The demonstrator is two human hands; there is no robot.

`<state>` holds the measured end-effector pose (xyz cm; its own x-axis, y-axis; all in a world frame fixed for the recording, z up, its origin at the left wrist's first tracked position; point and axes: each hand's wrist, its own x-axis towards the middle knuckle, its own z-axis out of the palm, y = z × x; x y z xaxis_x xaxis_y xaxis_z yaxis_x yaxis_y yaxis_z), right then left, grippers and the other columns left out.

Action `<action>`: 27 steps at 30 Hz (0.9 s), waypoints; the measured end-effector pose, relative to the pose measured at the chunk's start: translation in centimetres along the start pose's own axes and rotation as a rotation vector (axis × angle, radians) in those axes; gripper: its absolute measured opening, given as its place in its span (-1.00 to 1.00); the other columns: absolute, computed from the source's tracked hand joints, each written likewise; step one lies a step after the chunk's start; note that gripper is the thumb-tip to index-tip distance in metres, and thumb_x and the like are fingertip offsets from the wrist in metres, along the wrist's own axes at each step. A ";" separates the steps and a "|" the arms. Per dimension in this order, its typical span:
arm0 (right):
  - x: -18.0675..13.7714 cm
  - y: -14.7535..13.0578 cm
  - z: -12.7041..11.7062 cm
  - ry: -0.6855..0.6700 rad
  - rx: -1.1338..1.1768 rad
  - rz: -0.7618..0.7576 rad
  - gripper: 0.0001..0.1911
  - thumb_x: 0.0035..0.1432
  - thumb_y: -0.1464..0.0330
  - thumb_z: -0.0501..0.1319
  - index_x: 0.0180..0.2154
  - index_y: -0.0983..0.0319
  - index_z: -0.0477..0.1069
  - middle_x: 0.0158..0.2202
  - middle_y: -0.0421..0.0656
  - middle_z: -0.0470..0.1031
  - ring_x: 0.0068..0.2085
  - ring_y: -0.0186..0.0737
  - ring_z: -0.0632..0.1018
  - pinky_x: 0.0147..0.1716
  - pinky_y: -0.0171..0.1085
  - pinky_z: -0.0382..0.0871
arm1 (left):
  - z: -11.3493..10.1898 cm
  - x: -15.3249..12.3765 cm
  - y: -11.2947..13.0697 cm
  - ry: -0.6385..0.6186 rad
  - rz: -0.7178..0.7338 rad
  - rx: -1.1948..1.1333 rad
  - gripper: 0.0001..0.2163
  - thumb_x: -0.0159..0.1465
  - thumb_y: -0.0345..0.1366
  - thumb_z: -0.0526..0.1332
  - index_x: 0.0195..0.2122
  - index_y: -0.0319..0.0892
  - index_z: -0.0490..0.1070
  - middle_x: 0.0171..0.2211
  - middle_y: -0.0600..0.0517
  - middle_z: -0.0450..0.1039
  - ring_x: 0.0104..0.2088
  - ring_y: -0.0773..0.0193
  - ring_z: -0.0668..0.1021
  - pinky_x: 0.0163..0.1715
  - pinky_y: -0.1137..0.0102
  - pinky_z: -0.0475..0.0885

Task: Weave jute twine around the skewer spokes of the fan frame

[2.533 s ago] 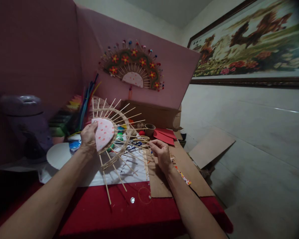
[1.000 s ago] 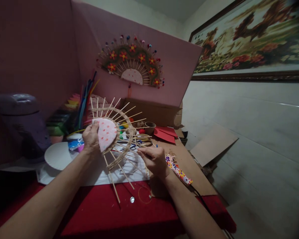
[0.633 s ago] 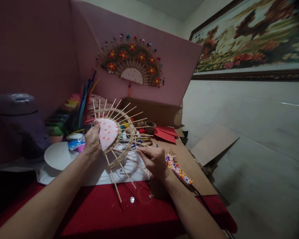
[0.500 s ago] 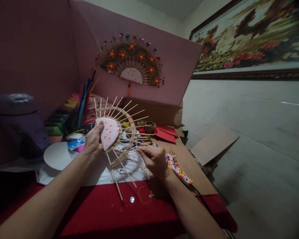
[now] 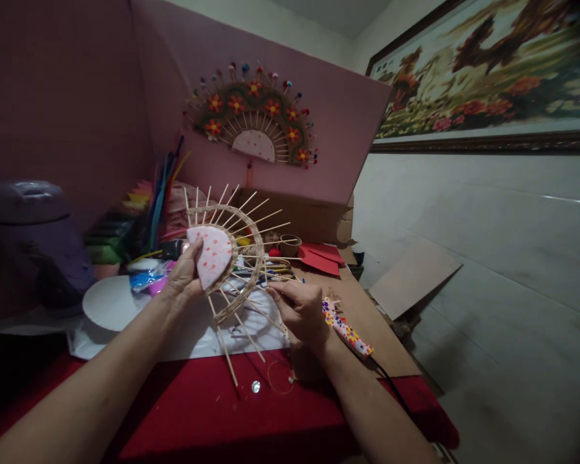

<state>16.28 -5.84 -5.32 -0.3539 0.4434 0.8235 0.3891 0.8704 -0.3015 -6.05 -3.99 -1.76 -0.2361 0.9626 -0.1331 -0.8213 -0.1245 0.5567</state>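
Note:
My left hand [image 5: 183, 274] grips a half-made fan [image 5: 232, 251] by its pink dotted half-disc centre, holding it upright above the table. Wooden sticks radiate from that centre, and a band of pale twine is woven through them in an arc. My right hand [image 5: 297, 308] is closed in a pinch at the fan's lower right sticks, on what looks like the twine strand. A finished fan [image 5: 254, 122] with red flowers and coloured beads hangs on the pink board behind.
A red cloth [image 5: 198, 406] covers the table, with white paper [image 5: 188, 332] and brown cardboard [image 5: 367, 322] on it. A floral-patterned tool [image 5: 345, 332] lies beside my right wrist. A purple appliance [image 5: 33, 238], white plate [image 5: 109, 303], coloured pipe cleaners [image 5: 164, 193] and red paper [image 5: 321, 258] stand around.
My right hand came in from the right edge of the sticks to the fan's lower right and closed there. The left hand tilted the fan slightly and raised it a little.

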 end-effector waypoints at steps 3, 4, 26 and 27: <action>0.0 0.0 -0.1 -0.011 0.000 -0.001 -0.85 0.16 0.38 0.19 -0.28 0.21 0.54 -0.40 -0.14 0.59 -0.40 -0.26 0.56 -0.36 -0.30 0.40 | 0.0 0.0 -0.2 -0.017 -0.022 0.007 -0.72 0.28 -0.25 0.11 -0.04 -0.26 0.38 -0.44 -0.13 0.58 -0.47 0.14 0.61 -0.35 0.18 0.56; 0.1 0.0 -0.1 -0.011 -0.002 -0.001 -0.85 0.16 0.38 0.19 -0.28 0.21 0.54 -0.41 -0.14 0.59 -0.40 -0.27 0.56 -0.36 -0.30 0.40 | 0.1 -0.1 -0.3 -0.022 -0.020 0.006 -0.72 0.28 -0.25 0.12 -0.04 -0.25 0.38 -0.43 -0.13 0.58 -0.47 0.14 0.62 -0.35 0.17 0.56; 0.0 0.0 -0.2 -0.002 0.004 0.015 -0.84 0.16 0.36 0.18 -0.26 0.20 0.54 -0.38 -0.12 0.59 -0.36 -0.25 0.57 -0.33 -0.28 0.41 | 1.1 -1.6 -0.5 0.029 -0.037 -0.045 -0.63 0.11 -0.52 0.26 -0.03 -0.19 0.37 -0.42 -0.08 0.58 -0.50 0.16 0.61 -0.43 0.28 0.58; 0.0 0.0 -0.2 0.005 0.008 0.011 -0.84 0.16 0.36 0.18 -0.26 0.20 0.54 -0.39 -0.12 0.58 -0.38 -0.26 0.56 -0.34 -0.28 0.40 | 1.1 -1.6 -0.5 0.036 -0.044 -0.061 -0.61 0.11 -0.52 0.26 -0.02 -0.18 0.36 -0.41 -0.08 0.58 -0.49 0.15 0.61 -0.42 0.28 0.58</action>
<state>16.45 -5.87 -5.18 -0.3456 0.4519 0.8224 0.3861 0.8672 -0.3143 -4.70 -5.19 -0.88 -0.2168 0.9582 -0.1869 -0.8613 -0.0976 0.4987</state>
